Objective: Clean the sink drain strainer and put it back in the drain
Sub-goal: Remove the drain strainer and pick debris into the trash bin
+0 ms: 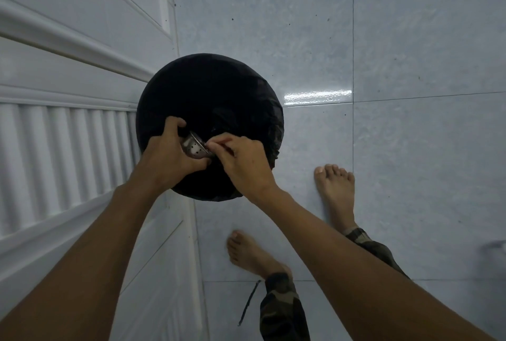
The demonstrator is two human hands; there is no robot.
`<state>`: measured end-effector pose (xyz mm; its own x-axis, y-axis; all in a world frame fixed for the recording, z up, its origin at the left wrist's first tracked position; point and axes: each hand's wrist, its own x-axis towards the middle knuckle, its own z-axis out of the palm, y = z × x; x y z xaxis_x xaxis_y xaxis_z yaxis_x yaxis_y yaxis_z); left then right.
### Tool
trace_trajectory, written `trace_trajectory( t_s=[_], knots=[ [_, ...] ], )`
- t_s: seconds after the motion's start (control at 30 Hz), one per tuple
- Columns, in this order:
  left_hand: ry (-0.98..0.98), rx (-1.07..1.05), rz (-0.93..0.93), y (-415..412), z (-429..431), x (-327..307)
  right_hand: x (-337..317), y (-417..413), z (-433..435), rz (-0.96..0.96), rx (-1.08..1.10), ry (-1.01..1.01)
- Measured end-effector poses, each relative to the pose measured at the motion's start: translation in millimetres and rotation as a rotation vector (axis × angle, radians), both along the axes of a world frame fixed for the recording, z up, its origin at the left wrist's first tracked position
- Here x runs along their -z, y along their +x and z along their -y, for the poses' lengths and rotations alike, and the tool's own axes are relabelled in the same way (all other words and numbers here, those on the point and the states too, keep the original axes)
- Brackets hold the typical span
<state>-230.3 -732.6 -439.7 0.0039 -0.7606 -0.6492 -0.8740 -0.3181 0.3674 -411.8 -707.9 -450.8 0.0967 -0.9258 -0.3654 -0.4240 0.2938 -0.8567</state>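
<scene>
A home, likely a bathroom or utility corner: glossy pale floor tiles [410,39], a white louvred door [68,149], a bag-lined bin [208,89], bare feet [335,187].

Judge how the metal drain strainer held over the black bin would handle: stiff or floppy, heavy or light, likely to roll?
The strainer looks like perforated metal, so probably stiff. The left hand cups it while the right hand pinches its rim, suggesting it is light. Its round cup shape would likely rock or roll if set down.

Head view, straight down, close over bin [210,89]
</scene>
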Motion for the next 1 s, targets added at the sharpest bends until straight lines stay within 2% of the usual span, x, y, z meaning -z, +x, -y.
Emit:
trace_trajectory(
  t_s=[0.13,0.2,0.27,0.37,0.43,0.5,0.53,0.63,0.77,0.83,0.93,1.0],
  knots=[
    [0.001,0.011,0.014,3.0,-1.9,0.2,0.8,-2.1,4.9,-0.120,0.152,-0.034],
    [-0.029,0.019,0.018,3.7,-1.1,-0.1,-1.0,-0.5,6.0,-0.075,0.111,-0.074],
    [-0.068,0.027,0.016,3.4,-0.4,-0.6,-1.2,0.6,3.8,-0.036,0.033,-0.025],
    [-0.092,0.041,0.010,3.0,-0.2,-1.7,0.2,-3.7,2.2,-0.174,0.095,-0.038],
    [-0.106,0.021,0.011,3.8,0.5,-2.5,-0.8,-3.9,2.9,-0.119,0.115,-0.088],
    [-0.114,0.015,0.000,3.9,0.8,-3.0,-3.2,-0.5,1.5,-0.016,0.011,-0.061],
    [-0.112,0.019,-0.006,4.1,0.4,-3.7,-2.5,0.1,0.9,-0.020,-0.003,-0.034],
    [-0.094,-0.005,-0.010,6.2,-2.6,-5.5,1.0,-6.7,3.3,-0.156,0.147,-0.047],
    [-0.114,-0.036,-0.031,8.9,-3.7,-6.5,-0.4,-4.0,2.3,0.025,0.049,-0.054],
    [-0.112,-0.054,-0.048,7.4,-4.2,-6.8,2.8,-2.8,0.1,-0.001,0.098,0.009],
    [-0.104,-0.069,-0.048,8.0,-6.0,-5.6,4.0,-3.8,1.7,-0.058,0.288,-0.007],
    [-0.108,-0.073,-0.044,8.8,-6.4,-4.7,2.5,0.3,1.1,0.000,0.205,-0.018]
  ],
)
